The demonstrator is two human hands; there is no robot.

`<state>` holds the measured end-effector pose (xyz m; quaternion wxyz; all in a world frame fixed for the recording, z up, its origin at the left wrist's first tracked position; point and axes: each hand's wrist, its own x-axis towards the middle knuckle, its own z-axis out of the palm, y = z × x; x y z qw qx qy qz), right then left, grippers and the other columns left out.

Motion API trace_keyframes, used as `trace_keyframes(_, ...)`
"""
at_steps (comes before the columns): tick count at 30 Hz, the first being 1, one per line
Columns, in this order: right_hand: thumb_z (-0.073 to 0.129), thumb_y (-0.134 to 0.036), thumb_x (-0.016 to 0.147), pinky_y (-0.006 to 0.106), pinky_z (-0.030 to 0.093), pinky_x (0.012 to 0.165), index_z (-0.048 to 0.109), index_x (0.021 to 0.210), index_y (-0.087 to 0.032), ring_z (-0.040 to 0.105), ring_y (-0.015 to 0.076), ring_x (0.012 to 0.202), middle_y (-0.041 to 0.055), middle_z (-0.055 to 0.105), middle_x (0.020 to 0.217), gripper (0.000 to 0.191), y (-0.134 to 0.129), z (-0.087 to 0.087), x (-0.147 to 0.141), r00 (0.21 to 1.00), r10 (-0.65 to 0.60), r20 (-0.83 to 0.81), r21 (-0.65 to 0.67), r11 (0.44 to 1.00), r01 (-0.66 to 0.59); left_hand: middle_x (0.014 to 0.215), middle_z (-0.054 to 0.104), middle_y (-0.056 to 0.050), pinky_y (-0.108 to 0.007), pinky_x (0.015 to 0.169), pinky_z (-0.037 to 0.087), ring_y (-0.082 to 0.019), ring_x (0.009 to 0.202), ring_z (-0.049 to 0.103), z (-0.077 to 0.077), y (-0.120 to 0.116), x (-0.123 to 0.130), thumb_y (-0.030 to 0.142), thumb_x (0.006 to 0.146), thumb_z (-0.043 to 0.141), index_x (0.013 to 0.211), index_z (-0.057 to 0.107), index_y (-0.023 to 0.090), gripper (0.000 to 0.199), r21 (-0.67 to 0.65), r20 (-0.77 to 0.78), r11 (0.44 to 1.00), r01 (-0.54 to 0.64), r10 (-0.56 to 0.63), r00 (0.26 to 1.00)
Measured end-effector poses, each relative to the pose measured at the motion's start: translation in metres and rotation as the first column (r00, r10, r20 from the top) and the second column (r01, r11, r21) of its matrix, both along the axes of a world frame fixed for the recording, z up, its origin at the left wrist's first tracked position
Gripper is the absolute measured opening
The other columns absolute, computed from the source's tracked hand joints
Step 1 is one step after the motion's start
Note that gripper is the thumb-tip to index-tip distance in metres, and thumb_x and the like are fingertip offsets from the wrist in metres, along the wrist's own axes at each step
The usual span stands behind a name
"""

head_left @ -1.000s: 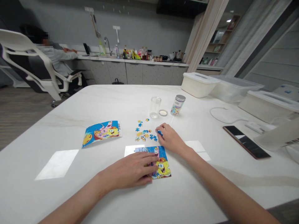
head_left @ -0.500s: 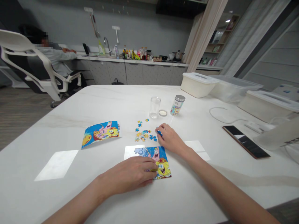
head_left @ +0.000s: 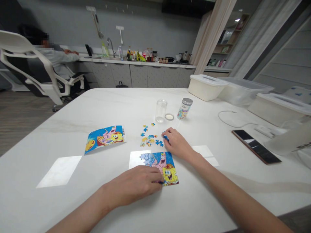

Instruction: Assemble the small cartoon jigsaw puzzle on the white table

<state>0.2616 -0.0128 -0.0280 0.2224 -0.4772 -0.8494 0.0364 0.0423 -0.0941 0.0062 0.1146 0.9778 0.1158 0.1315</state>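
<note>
Your right hand (head_left: pixel 178 145) pinches a blue jigsaw piece (head_left: pixel 166 138) in its fingers, just beside loose pieces (head_left: pixel 148 140) on the white table (head_left: pixel 48 142). Your left hand (head_left: pixel 131 187) lies curled on the lower edge of the part-built SpongeBob puzzle (head_left: pixel 161 165); whether it grips anything, you cannot tell.

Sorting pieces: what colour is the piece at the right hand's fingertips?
The puzzle piece is blue; the head view shows it.
</note>
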Motion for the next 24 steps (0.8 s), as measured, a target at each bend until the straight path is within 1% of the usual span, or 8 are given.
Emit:
trace_keyframes(3,0.045,-0.014,0.088,0.038,0.046,0.083,0.059,0.104,-0.014,0.054,0.0226,0.093,0.0119,0.055,0.102,0.021,0.000,0.000,0.000,1.000,0.001,0.002,-0.002,1.000,-0.001,0.098,0.068,-0.006,-0.028,0.075,0.051,-0.018,0.092,0.061,0.001,0.000,0.002,0.009,0.093,0.045,0.087,0.064,0.017,0.021,-0.026,-0.020,1.000,-0.017,0.016,1.000)
trace_keyframes(7,0.046,-0.014,0.088,0.038,0.046,0.082,0.059,0.104,-0.015,0.054,0.0222,0.092,0.0116,0.055,0.102,0.020,0.000,0.001,0.000,1.000,0.002,0.000,-0.001,1.000,-0.002,0.102,0.067,-0.007,-0.029,0.083,0.050,-0.018,0.096,0.061,-0.001,0.001,0.004,0.013,0.093,0.047,0.090,0.064,0.016,0.017,-0.086,0.013,0.995,-0.048,0.050,0.999)
trace_keyframes(13,0.046,-0.014,0.089,0.038,0.046,0.081,0.059,0.101,-0.015,0.053,0.0221,0.089,0.0116,0.055,0.102,0.019,0.000,0.000,0.000,1.000,0.002,-0.004,0.012,1.000,-0.001,0.101,0.067,-0.007,-0.030,0.079,0.049,-0.018,0.094,0.060,0.001,0.001,0.002,0.011,0.095,0.042,0.089,0.064,0.016,0.023,-0.086,-0.017,0.996,-0.001,-0.001,1.000)
trace_keyframes(15,0.046,-0.014,0.089,0.038,0.046,0.081,0.059,0.101,-0.015,0.053,0.0219,0.089,0.0116,0.055,0.102,0.019,0.000,0.000,0.000,1.000,-0.001,0.002,0.013,1.000,0.001,0.099,0.068,-0.007,-0.028,0.076,0.048,-0.017,0.091,0.061,0.003,0.001,0.001,0.011,0.095,0.044,0.090,0.064,0.016,0.021,-0.151,-0.014,0.988,0.019,-0.022,1.000)
trace_keyframes(18,0.046,-0.014,0.088,0.037,0.046,0.081,0.059,0.102,-0.015,0.053,0.0218,0.090,0.0116,0.055,0.102,0.019,0.000,0.000,0.000,1.000,0.001,0.010,0.012,1.000,-0.001,0.095,0.068,-0.005,-0.025,0.075,0.048,-0.015,0.088,0.061,0.007,0.002,-0.001,0.010,0.092,0.050,0.092,0.064,0.017,0.016,-0.286,0.013,0.958,0.032,-0.029,0.999)
trace_keyframes(20,0.046,-0.013,0.088,0.038,0.046,0.081,0.060,0.102,-0.015,0.053,0.0221,0.090,0.0115,0.055,0.102,0.019,0.000,0.001,0.000,1.000,0.002,0.011,0.012,1.000,-0.002,0.094,0.066,-0.004,-0.025,0.073,0.047,-0.015,0.086,0.060,0.009,0.004,-0.004,0.011,0.089,0.054,0.092,0.066,0.018,0.014,-0.316,0.034,0.949,-0.006,0.018,0.999)
trace_keyframes(22,0.047,-0.014,0.088,0.038,0.046,0.081,0.060,0.103,-0.015,0.053,0.0223,0.091,0.0115,0.055,0.102,0.019,-0.001,0.001,0.000,1.000,0.001,0.012,0.009,1.000,-0.001,0.092,0.065,-0.004,-0.025,0.070,0.046,-0.015,0.083,0.059,0.010,0.006,-0.008,0.013,0.088,0.057,0.092,0.067,0.019,0.013,-0.295,0.025,0.954,-0.064,0.074,0.997)
trace_keyframes(24,0.047,-0.014,0.088,0.038,0.047,0.081,0.060,0.103,-0.014,0.054,0.0223,0.090,0.0119,0.056,0.102,0.019,-0.001,0.001,0.000,1.000,0.000,0.017,0.005,1.000,0.000,0.090,0.063,-0.004,-0.026,0.069,0.045,-0.015,0.082,0.057,0.012,0.009,-0.011,0.015,0.087,0.059,0.092,0.068,0.020,0.011,-0.256,-0.022,0.963,-0.088,0.086,0.996)
